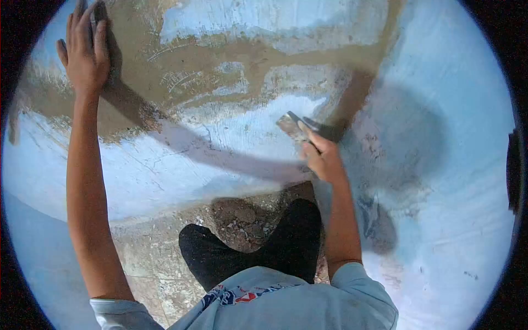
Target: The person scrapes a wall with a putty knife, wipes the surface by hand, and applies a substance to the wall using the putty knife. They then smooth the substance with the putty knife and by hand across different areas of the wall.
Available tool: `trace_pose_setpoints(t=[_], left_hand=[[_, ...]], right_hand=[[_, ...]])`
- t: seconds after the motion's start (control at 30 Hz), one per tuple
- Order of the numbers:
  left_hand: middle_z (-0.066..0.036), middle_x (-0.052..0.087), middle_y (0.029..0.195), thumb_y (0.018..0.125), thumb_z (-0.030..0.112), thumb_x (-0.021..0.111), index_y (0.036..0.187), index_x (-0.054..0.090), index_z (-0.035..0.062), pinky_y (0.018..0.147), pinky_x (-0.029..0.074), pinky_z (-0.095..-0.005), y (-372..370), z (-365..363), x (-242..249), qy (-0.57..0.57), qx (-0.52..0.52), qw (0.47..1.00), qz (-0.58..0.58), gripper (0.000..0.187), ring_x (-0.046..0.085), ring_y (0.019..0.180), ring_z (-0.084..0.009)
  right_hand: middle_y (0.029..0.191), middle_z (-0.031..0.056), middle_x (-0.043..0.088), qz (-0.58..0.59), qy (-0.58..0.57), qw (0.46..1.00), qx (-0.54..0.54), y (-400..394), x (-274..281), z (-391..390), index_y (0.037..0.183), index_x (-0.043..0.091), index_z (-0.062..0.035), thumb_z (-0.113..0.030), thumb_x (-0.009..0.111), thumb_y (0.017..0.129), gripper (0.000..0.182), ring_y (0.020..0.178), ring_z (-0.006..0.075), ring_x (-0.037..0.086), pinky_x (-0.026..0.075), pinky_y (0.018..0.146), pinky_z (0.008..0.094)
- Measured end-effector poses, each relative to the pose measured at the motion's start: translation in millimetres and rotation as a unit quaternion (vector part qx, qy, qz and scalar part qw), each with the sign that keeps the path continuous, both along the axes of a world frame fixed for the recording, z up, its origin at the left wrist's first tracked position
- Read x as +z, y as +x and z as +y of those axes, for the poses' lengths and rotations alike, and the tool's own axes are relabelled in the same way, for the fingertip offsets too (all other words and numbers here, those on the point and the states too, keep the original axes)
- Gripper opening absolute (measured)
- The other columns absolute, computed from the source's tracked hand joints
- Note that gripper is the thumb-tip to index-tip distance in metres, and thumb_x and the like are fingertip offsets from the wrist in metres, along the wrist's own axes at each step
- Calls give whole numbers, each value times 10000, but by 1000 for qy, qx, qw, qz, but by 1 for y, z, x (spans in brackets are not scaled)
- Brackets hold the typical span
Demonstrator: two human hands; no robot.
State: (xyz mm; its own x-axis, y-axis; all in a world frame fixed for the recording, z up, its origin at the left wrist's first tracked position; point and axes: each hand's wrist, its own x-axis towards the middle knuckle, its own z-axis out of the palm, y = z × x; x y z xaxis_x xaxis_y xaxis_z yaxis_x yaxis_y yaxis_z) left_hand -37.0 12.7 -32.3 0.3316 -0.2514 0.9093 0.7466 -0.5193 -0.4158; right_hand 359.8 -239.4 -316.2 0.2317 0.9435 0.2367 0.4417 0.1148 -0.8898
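Note:
My right hand (pixel 322 157) is closed around the handle of a scraper (pixel 290 125), a flat, broad blade with smears on it. The blade points up and left, close over the pale part of the wall (pixel 242 129), and its shadow falls just to the right. High on the left, my left hand (pixel 87 60) lies against the brown patch of the wall with fingers stretched and somewhat spread. A dark grey shape (pixel 98 14) shows between its thumb and forefinger at the top edge; I cannot tell what it is.
Bare brown bands (pixel 308 56) run across the blue-white wall, with flaking paint at their borders. A wall corner goes down on the right, beside another pale blue wall (pixel 462 165). Below, debris (pixel 247 220) litters the floor around my dark-trousered knees (pixel 297 225).

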Motion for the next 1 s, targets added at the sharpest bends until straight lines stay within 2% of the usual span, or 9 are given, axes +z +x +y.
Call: trace_pose_setpoints(t=[0.03,0.13,0.2,0.37,0.47,0.57,0.6,0.8,1.0], left_hand=[[-71,400,1650,1077,373,506,1544,492,249,1249,141,-550,9,-1,-2,21,31,999,-8,483,344,1533,-227],[-87,288,1702,1060,414,530,1601,393,282,1234,98,-626,7,-6,-4,-27,47,998,10,573,251,1572,-284],[-165,208,1707,1050,600,344,1606,372,187,1201,100,-719,6,-13,-3,-100,59,993,7,693,157,1576,-388],[-207,166,1709,1055,667,255,1599,378,127,1186,103,-763,5,-11,-3,-121,69,990,7,776,124,1577,-434],[-211,178,1706,1059,658,259,1592,387,121,1193,101,-751,5,-11,-4,-114,66,991,9,767,127,1579,-427],[-218,189,1702,1062,650,266,1589,395,115,1201,90,-735,6,-12,-4,-118,66,991,5,762,122,1580,-426],[-220,192,1701,1063,647,268,1590,397,113,1202,90,-734,6,-13,-5,-121,60,991,0,761,121,1580,-428],[-230,196,1697,1066,642,267,1594,396,104,1197,96,-739,9,-15,-4,-128,53,990,-4,765,120,1579,-434],[-225,205,1696,1057,666,255,1589,403,107,1203,96,-733,7,-17,-6,-133,60,989,-7,786,116,1579,-434]], right_hand=[[933,76,737,-58,33,998,13,16,12,-3,1488,579,-156,-117,582,1023,466,814,129,637,541,804,343],[1140,154,756,-170,52,983,43,36,70,-2,1429,633,-160,-127,592,1007,425,942,213,726,550,872,390],[1186,184,740,-244,64,964,80,37,92,25,1402,654,-169,-162,589,1008,400,985,292,747,553,892,428],[1063,241,704,-415,64,899,124,3,119,52,1383,660,-158,-160,633,988,396,928,460,684,549,810,450],[978,237,717,-414,104,902,64,29,126,29,1399,645,-282,-229,572,1013,396,835,472,656,533,824,538],[941,241,705,-472,98,876,24,29,128,32,1417,624,-294,-226,578,1009,415,818,485,625,521,810,542],[935,240,698,-459,-4,887,46,16,152,26,1387,654,-267,-222,582,1008,388,842,478,633,518,816,542],[919,256,675,-372,150,908,119,27,114,52,1316,705,-217,-198,598,993,341,792,469,635,521,746,526],[1027,248,703,-291,51,947,123,-14,108,45,1327,696,-177,-184,618,984,352,816,460,652,551,749,468]])
